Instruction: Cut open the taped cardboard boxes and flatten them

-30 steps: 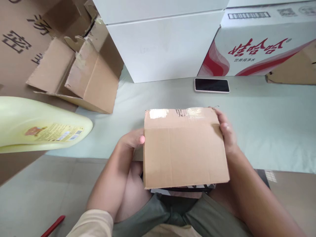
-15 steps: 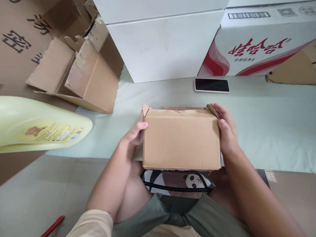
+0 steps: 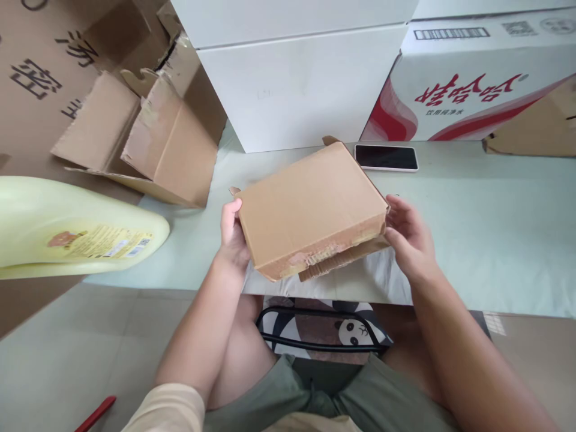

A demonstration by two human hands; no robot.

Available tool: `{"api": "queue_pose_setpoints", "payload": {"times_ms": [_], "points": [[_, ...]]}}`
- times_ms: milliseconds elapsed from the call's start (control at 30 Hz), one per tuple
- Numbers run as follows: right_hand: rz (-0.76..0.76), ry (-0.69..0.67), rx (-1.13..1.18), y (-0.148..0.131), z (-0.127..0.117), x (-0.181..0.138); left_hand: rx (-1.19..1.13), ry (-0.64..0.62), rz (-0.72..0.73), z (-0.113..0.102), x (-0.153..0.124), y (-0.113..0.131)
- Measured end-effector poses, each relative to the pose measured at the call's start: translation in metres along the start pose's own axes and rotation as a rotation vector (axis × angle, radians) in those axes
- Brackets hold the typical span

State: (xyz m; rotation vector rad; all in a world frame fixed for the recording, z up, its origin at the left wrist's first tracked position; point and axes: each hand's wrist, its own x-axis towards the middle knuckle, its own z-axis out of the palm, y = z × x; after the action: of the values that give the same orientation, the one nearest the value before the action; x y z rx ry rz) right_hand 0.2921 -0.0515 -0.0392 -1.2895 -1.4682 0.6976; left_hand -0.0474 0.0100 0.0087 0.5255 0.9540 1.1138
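A small brown cardboard box [image 3: 312, 207] is held tilted above the pale green cloth, its torn, glue-marked edge facing me and a loose flap hanging beneath. My left hand [image 3: 234, 231] grips its left side, thumb on the top corner and the other fingers hidden behind. At the right corner my right hand [image 3: 410, 237] pinches the box between thumb and fingers. Just beyond the box's far right edge lies a phone [image 3: 386, 157] with a dark screen.
White cartons [image 3: 297, 90] and a red-and-white carton [image 3: 468, 90] stand at the back. An open cardboard box [image 3: 180, 144] and a pale yellow bottle [image 3: 81, 228] are on the left. Below the cloth-covered table [image 3: 495, 240] are a panda-patterned item [image 3: 315, 327] and a red object [image 3: 96, 414].
The box has turned in my hands and moved away from me, so its torn edge now faces me. My right hand has shifted to its near right corner.
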Motion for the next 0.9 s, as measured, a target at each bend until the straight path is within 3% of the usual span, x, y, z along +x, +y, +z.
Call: {"api": "queue_pose_setpoints", "payload": {"times_ms": [200, 333, 600, 900], "points": [[-0.037, 0.002, -0.407, -0.009, 0.006, 0.002, -0.021, -0.031, 0.067, -0.009, 0.01, -0.009], [0.039, 0.018, -0.488, -0.015, 0.013, 0.002, -0.042, -0.046, 0.091, -0.01, 0.01, -0.014], [-0.059, 0.147, -0.453, -0.015, 0.016, 0.004, -0.055, -0.028, 0.104, -0.009, 0.012, -0.017], [0.034, 0.029, -0.248, -0.019, 0.007, 0.002, -0.064, 0.002, 0.03, -0.004, 0.006, -0.011]]}}
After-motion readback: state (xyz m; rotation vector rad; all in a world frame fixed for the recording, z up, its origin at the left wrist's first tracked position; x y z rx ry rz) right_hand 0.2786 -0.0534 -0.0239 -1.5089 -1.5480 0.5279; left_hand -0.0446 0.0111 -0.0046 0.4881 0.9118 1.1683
